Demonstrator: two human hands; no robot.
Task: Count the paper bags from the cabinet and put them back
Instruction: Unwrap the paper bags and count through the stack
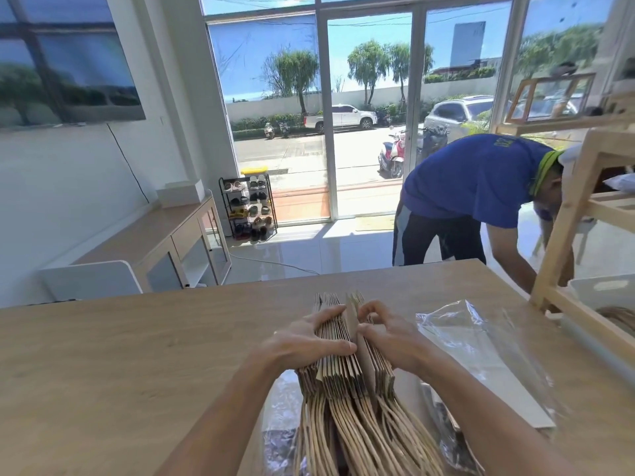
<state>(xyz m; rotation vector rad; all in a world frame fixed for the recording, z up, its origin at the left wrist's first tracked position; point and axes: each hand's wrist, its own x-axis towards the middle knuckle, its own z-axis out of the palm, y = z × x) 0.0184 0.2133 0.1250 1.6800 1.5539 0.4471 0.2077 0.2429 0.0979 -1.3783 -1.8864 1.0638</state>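
A thick stack of flat brown paper bags [340, 376] stands on edge on the wooden table [120, 365], with twisted paper handles fanning toward me. My left hand [309, 338] grips the left part of the stack, fingers curled over its top edges. My right hand [388, 334] holds the right part, thumb and fingers pinching and parting single bags at a gap in the middle.
A crumpled clear plastic wrapper [481, 352] lies right of the bags, more plastic [281, 424] under them. A pale wooden shelf frame [577, 214] stands at the table's right edge. A person in a blue shirt [481, 187] bends over behind the table.
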